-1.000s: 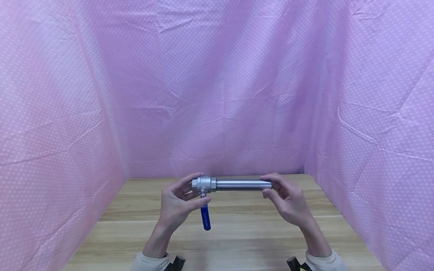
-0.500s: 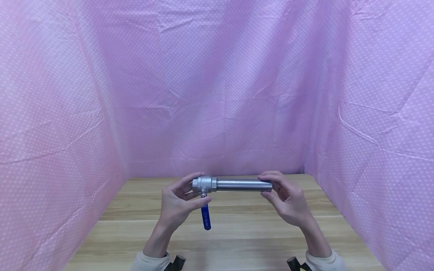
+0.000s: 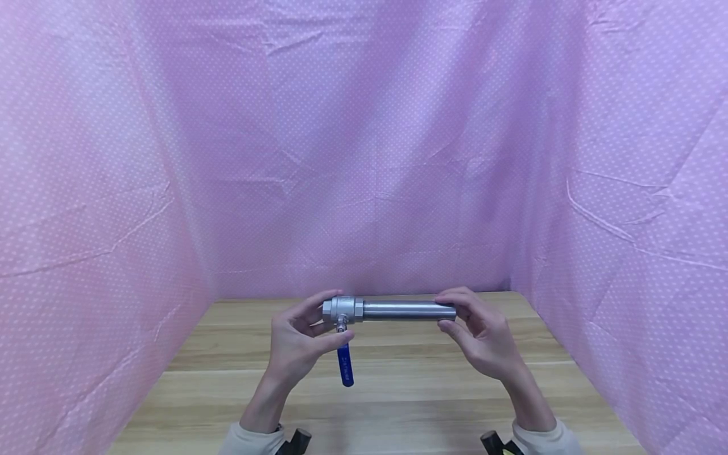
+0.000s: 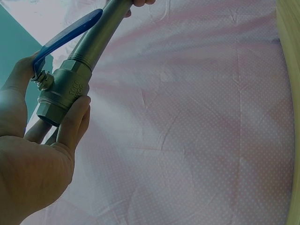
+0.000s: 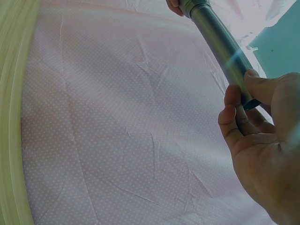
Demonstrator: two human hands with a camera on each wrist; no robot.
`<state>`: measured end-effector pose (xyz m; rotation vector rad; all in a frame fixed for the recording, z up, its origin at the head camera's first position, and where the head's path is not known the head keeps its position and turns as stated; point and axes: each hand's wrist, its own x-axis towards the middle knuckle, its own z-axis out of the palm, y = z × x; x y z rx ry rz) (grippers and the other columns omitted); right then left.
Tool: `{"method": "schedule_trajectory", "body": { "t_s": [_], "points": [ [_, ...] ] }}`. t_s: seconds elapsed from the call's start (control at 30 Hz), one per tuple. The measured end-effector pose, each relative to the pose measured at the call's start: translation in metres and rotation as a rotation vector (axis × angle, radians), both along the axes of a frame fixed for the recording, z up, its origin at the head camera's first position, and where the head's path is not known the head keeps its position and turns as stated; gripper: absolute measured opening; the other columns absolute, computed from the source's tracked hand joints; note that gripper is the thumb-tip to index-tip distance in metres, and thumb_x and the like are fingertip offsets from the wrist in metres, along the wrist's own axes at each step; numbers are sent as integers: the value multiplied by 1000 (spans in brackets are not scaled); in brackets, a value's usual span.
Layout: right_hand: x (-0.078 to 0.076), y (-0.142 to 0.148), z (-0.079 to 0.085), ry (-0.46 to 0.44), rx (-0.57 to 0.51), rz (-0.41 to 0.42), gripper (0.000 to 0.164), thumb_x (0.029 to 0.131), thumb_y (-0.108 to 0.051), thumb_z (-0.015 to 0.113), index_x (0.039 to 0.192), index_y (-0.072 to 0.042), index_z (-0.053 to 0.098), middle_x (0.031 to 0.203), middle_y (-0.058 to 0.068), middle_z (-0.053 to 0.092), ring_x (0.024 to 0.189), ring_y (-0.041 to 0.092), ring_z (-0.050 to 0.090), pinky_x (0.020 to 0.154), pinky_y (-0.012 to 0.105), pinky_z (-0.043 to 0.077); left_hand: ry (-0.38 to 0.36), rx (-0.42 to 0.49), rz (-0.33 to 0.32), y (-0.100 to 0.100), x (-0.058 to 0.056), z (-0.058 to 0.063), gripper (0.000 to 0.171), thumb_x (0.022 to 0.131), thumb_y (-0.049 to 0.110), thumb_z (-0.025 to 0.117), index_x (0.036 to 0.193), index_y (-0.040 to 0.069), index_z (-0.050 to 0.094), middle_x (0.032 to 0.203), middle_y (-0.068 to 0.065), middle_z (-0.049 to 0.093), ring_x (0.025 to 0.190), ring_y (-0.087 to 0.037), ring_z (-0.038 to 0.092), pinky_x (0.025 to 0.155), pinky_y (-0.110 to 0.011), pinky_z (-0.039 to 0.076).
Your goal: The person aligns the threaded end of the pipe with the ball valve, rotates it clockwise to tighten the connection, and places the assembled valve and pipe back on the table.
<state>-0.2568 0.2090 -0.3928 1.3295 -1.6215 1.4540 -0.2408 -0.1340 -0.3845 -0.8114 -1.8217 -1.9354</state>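
My left hand [image 3: 296,341] grips a silver ball valve [image 3: 344,308], its thumb by the base of the blue lever handle [image 3: 345,366], which points toward me. A smooth steel pipe [image 3: 406,310] joins the valve's right end, with a little thread showing at the joint in the left wrist view. At the pipe's far right end, my right hand [image 3: 483,335] pinches it between thumb and fingers. Valve and pipe [image 5: 220,44] are held level above the table. Raised lettering shows on the valve body [image 4: 70,86] in the left wrist view.
Beneath the hands lies a light wood-grain table [image 3: 387,392]. Pink dotted cloth [image 3: 364,158] hangs at the back and on both sides. Dark camera mounts [image 3: 297,440] sit at both wrists.
My right fingers and thumb have shifted slightly on the pipe's end. My left hand and the valve have stayed almost still.
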Motion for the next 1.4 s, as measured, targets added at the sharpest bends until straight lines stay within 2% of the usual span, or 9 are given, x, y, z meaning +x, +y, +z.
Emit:
{"method": "schedule_trajectory", "body": {
  "t_s": [0.1, 0.2, 0.3, 0.37, 0.5, 0.6, 0.73, 1.2, 1.4],
  "points": [
    [0, 0, -1, -2, 2, -8, 49, 86, 36, 68, 133, 23, 62, 128, 16, 72, 109, 10, 72, 92, 16, 67, -7, 0, 4, 0, 0, 0, 69, 75, -20, 91, 141, -11, 70, 123, 7, 85, 109, -13, 85, 99, -37, 73],
    [0, 1, -1, -2, 9, -49, 45, 89, 31, 70, 133, 21, 64, 115, 14, 73, 97, 8, 73, 77, 17, 67, -13, 2, 4, 0, 0, 1, 69, 75, -20, 91, 141, -11, 70, 123, 8, 85, 109, -13, 85, 100, -37, 73],
    [1, 1, -2, -11, 22, -99, 45, 90, 29, 71, 133, 18, 66, 102, 10, 74, 87, 5, 72, 63, 20, 63, -10, 5, -1, 0, 0, 1, 69, 76, -20, 91, 140, -12, 70, 123, 7, 86, 109, -13, 85, 99, -36, 73],
    [1, 2, -2, -19, 25, -112, 46, 89, 30, 71, 133, 17, 66, 101, 8, 73, 84, 5, 72, 57, 22, 60, -4, 7, -6, 0, 0, 1, 68, 76, -20, 91, 140, -12, 70, 123, 7, 86, 109, -13, 85, 99, -36, 73],
    [0, 1, 0, -20, 6, -42, 50, 86, 35, 69, 134, 21, 63, 121, 13, 73, 98, 8, 72, 69, 19, 64, 10, 10, -10, 0, 0, 1, 68, 76, -20, 90, 140, -13, 69, 124, 6, 85, 110, -13, 85, 100, -36, 73],
    [-1, 0, 1, -13, -9, 13, 55, 82, 39, 67, 134, 25, 61, 135, 18, 70, 115, 10, 72, 88, 16, 67, 16, 9, -8, -1, 0, 1, 67, 76, -20, 90, 140, -13, 70, 124, 6, 85, 111, -13, 84, 100, -36, 73],
    [-1, -1, 1, -20, -14, 36, 59, 79, 42, 64, 136, 26, 59, 137, 20, 67, 123, 13, 72, 99, 18, 67, 20, 8, -3, -1, 0, 1, 67, 76, -20, 90, 140, -12, 70, 124, 6, 85, 111, -13, 84, 100, -36, 73],
    [2, -1, 1, -10, -12, 12, 58, 78, 44, 64, 133, 25, 60, 135, 15, 69, 122, 12, 72, 108, 20, 67, 17, 14, -9, -1, 0, 1, 67, 76, -20, 90, 139, -14, 70, 124, 6, 85, 110, -12, 84, 99, -36, 73],
    [0, -1, 0, -1, -26, 16, 50, 83, 39, 66, 131, 26, 60, 132, 15, 71, 118, 12, 73, 105, 19, 67, 18, 14, -6, -1, 0, 1, 67, 76, -21, 90, 139, -14, 70, 124, 6, 85, 110, -12, 84, 99, -36, 73]
  ]
}}
